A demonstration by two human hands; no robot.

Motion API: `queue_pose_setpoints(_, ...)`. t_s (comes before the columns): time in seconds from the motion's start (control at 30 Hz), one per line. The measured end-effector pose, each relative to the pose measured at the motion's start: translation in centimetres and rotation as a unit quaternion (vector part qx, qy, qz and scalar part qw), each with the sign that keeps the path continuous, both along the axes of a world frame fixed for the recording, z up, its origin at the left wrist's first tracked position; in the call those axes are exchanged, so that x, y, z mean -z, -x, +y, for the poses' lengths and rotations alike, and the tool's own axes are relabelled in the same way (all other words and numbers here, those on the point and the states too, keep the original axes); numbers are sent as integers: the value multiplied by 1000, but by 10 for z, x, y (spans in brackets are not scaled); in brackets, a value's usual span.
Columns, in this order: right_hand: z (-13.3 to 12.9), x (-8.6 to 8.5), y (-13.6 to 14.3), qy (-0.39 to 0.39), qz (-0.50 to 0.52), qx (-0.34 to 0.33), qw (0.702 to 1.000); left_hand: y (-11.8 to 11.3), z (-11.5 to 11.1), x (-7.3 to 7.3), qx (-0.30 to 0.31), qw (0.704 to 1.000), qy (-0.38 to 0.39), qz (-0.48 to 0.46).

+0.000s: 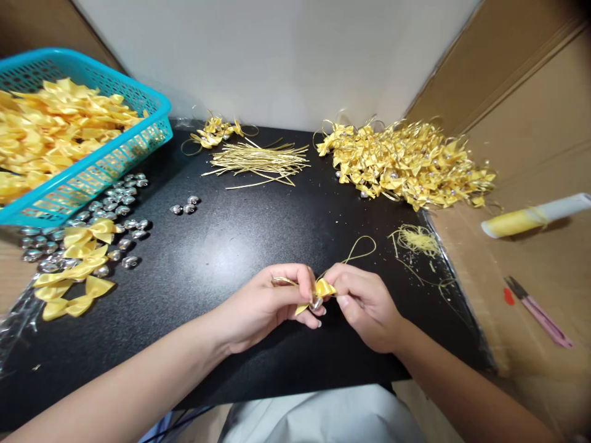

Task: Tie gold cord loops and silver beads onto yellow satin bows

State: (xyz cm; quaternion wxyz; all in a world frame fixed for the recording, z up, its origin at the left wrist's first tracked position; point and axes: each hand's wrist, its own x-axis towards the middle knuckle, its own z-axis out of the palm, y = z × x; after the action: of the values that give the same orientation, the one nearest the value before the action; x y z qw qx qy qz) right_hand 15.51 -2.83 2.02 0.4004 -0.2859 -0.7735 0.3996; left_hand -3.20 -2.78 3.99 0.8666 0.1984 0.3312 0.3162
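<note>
A yellow satin bow (325,287) with a silver bead-like bell (316,304) at its middle is pinched between the thumb and fingers of my left hand (272,301). A gold cord (282,280) sticks out leftward from between those same fingers. My right hand (367,304) is closed at the bow's right end, its thumb and forefinger pressed together on what looks like thin yellow thread. Above the right knuckles, a loop of that thread (368,237) curves over the black table. My fingers partly cover the bow, and the thread's path behind them is hidden.
A turquoise basket (159,106) of yellow bows stands left; silver bells (130,262) and loose bows (83,303) lie beside it. Gold cords (261,161) lie at the back, finished-looking bows (401,163) heaped right. Thread scraps (418,240), pink-handled snips (545,320) and a thread roll (517,220) sit right.
</note>
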Motion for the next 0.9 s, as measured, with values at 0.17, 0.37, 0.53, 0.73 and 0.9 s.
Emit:
queue_pose_setpoints(0.17,0,1,-3,-5,-8,-20,1000,1,-1,2,3,1000,15,-9)
queue_pose_setpoints(0.37,1,1,-5,-10,-16,-35,999,2,-1,4,9,1000,18,-14)
queue_pose_setpoints(0.53,1,1,-6,-9,-16,-35,999,2,0,2,7,1000,23,-14)
queue_pose_setpoints(0.73,2,1,-6,-9,-25,-44,999,2,1,5,24,1000,1,1)
queue_pose_setpoints(0.9,5,-6,-7,5,-56,-66,996,3,1,6,41,999,-14,23)
